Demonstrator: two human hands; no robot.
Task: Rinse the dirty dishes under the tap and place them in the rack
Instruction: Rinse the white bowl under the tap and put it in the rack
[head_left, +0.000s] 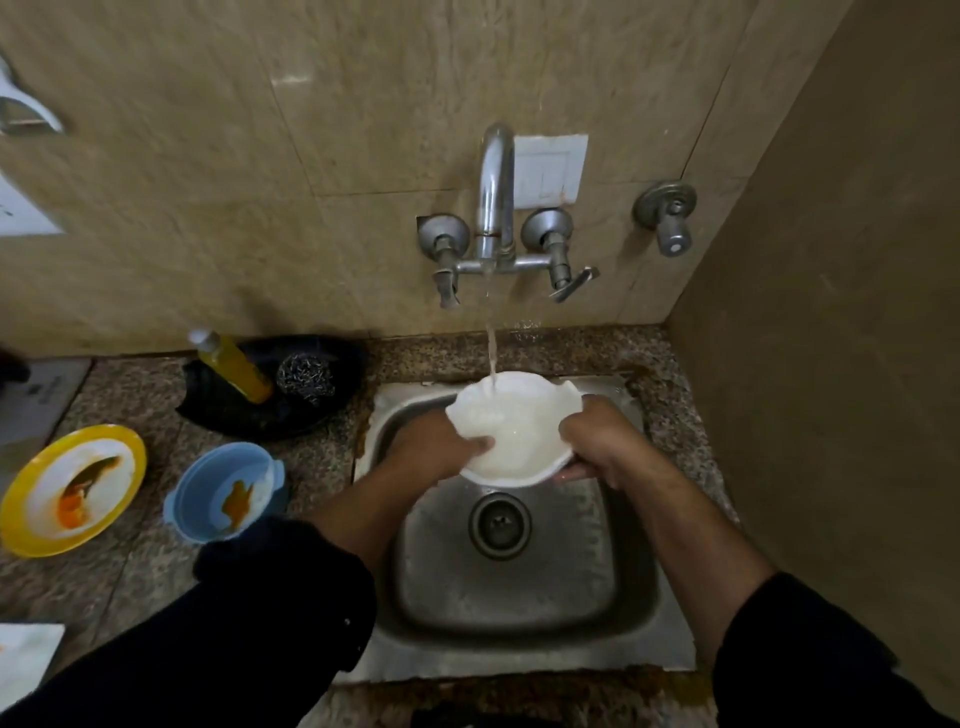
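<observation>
step: white bowl (514, 431) is held over sink (519, 613) under running tap (496, 197) | hands: rim is gripped by curled fingers of left hand (431, 447) and right hand (597, 441) | done: 0 dishes seen racked, rack is not in view | left: 2 stained dishes on counter (130, 571), plate (72, 488) and blue bowl (226, 491)
</observation>
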